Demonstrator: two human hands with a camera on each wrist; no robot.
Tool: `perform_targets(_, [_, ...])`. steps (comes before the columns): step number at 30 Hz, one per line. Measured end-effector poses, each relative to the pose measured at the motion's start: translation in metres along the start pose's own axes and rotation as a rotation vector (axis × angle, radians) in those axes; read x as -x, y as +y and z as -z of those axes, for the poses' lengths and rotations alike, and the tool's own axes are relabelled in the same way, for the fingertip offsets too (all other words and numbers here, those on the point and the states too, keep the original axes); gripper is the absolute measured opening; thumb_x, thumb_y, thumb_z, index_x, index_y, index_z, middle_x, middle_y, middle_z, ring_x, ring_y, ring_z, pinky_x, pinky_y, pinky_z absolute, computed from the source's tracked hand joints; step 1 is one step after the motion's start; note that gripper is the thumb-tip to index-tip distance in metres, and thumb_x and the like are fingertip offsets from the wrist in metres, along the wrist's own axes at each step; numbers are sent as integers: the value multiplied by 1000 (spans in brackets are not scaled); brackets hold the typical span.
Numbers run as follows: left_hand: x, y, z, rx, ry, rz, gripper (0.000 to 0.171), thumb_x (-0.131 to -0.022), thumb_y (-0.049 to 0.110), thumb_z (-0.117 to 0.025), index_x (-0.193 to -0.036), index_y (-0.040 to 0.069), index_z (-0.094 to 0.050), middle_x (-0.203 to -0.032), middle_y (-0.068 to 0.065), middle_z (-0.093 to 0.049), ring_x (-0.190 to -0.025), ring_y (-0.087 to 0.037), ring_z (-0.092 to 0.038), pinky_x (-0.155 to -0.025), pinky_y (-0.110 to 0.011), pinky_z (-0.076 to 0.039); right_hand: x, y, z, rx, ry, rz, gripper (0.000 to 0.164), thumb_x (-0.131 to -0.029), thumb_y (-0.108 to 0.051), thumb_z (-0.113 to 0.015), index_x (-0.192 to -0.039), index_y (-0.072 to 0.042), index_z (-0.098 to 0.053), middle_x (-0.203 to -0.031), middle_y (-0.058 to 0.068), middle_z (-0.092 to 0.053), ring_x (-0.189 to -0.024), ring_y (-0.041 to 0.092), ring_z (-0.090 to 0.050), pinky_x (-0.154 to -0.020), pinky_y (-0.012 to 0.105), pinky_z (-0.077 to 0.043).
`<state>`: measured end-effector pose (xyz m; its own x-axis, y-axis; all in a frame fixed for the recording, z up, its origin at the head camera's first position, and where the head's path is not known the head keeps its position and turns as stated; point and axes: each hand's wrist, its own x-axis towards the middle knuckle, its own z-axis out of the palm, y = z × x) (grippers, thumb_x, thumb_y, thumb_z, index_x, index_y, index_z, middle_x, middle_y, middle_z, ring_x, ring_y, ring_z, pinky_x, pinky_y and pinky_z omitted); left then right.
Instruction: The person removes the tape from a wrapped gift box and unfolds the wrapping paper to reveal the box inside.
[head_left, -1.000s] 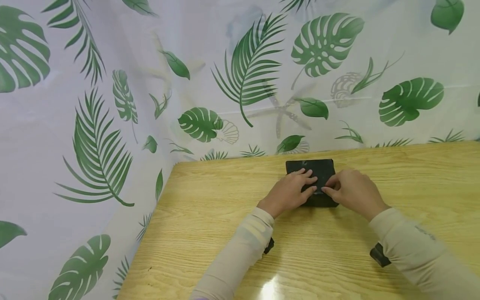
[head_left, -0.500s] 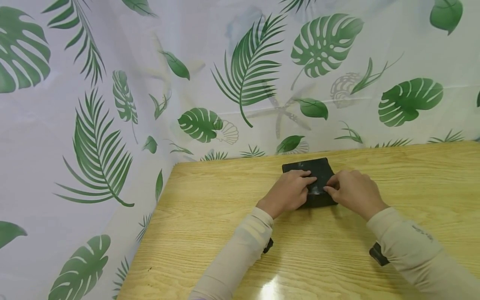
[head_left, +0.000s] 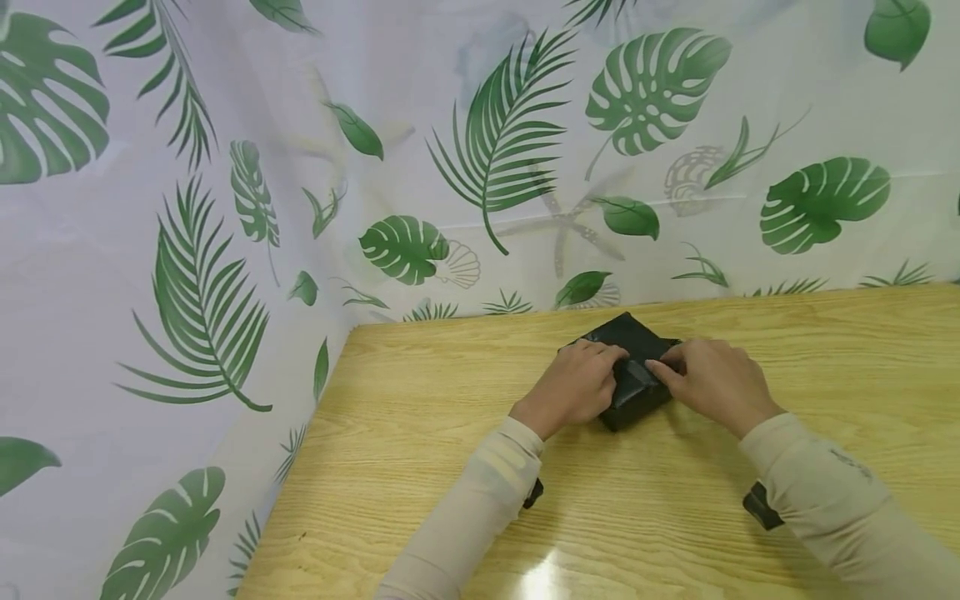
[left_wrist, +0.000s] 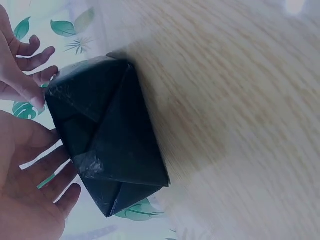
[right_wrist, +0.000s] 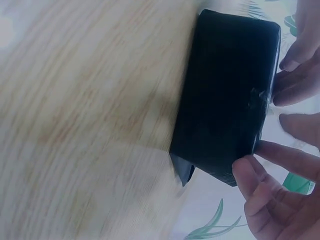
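Note:
A small box wrapped in black sheeting lies on the wooden table in the head view, turned at an angle. The left wrist view shows its folded end with a shiny patch like clear tape. From the far end a loose black flap sticks out, as the right wrist view shows. My left hand lies along the box's left side, fingers loosely bent and fingertips at its upper edge. With thumb and fingertips, my right hand pinches the box's right corner by the flap.
The wood-grain table stretches out around the box. Close behind hangs a white curtain with green leaves, and it continues along the left side. Black wrist devices sit under both sleeves.
The box has turned counterclockwise on the table, from nearly square-on to angled, and its near corner points toward me. Both hands stay on it, the left fingers drawn in from spread.

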<state>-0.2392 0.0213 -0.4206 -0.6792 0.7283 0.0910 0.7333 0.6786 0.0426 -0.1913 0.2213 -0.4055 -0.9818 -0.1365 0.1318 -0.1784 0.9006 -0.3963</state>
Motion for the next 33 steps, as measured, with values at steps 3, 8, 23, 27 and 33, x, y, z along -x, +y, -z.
perform_targets(3, [1,1,2,19,3,11,38,-107,20,-44,-142,13,-57,-136,-1,-62,-129,-17,-54,-111,-33,-41,0,2,-1,-6,13,-2,53,-94,-45,-71,-112,5,-75,-104,27,-72,-73,35,-68,-49,40,-51])
perform_targets(8, [3,4,3,58,19,37,35,-107,21,-47,-138,16,-60,-133,2,-63,-130,-18,-52,-112,-37,-38,-2,4,-5,12,21,-17,68,-89,-56,-73,-117,7,-73,-109,29,-69,-82,43,-68,-55,48,-55])
perform_targets(23, [7,-3,4,106,61,-7,38,-106,33,-55,-140,15,-60,-141,-1,-58,-131,-19,-52,-111,-36,-41,-7,8,-1,10,-41,0,69,-89,-47,-76,-123,12,-67,-115,33,-65,-101,50,-62,-72,59,-54])
perform_targets(27, [6,-4,4,148,47,-23,42,-106,34,-55,-142,13,-59,-146,-3,-56,-137,-18,-48,-115,-34,-38,-9,11,0,0,-47,18,66,-90,-44,-76,-124,12,-66,-119,33,-65,-103,52,-62,-70,57,-55])
perform_targets(33, [5,-5,2,177,15,-26,45,-106,34,-55,-145,9,-56,-152,-6,-50,-143,-20,-42,-119,-33,-32,-12,13,-1,-26,-67,19,64,-91,-41,-76,-127,12,-65,-125,36,-61,-99,48,-64,-67,51,-54])
